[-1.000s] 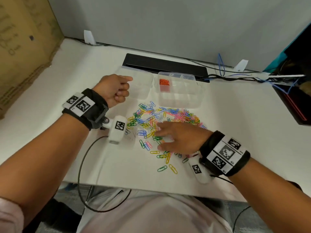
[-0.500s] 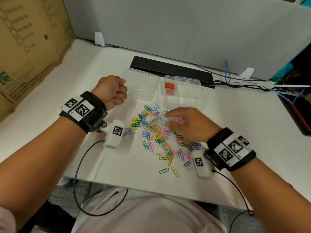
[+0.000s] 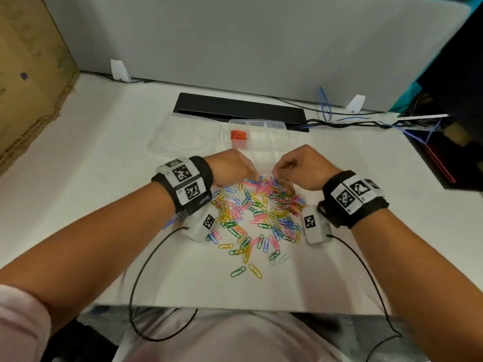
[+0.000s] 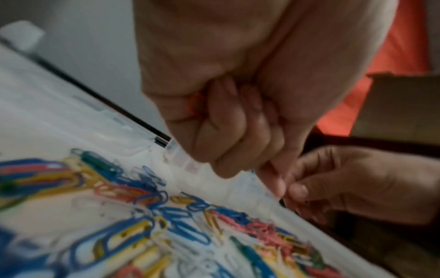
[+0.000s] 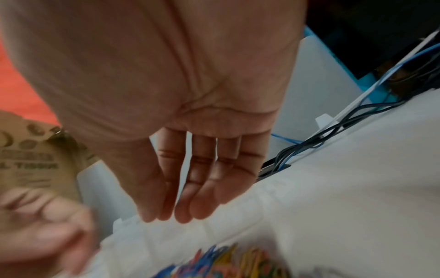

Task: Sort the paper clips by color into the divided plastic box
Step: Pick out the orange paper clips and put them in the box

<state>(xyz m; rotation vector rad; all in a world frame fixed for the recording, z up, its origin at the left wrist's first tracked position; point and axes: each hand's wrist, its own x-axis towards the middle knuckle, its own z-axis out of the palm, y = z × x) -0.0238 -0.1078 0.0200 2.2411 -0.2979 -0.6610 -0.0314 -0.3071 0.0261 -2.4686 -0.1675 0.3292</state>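
Left hand (image 3: pixel 230 167) fisted, orange clip (image 4: pixel 195 103) tucked in its curl. Right hand (image 3: pixel 303 167) fingers straight and relaxed, nothing held. Both at frame centre over clips (image 3: pixel 258 212) on surface (image 3: pixel 91 165). Box (image 3: pixel 264 134) just above, orange clips (image 3: pixel 238 135) in left compartment.

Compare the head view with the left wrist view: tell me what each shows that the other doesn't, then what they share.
Head only: the orange clips sorted in the box, the lid, both wristbands. Left wrist only: an orange clip held inside the curled left hand. Both: the clip pile and the right hand meeting the left at the pile's far edge.
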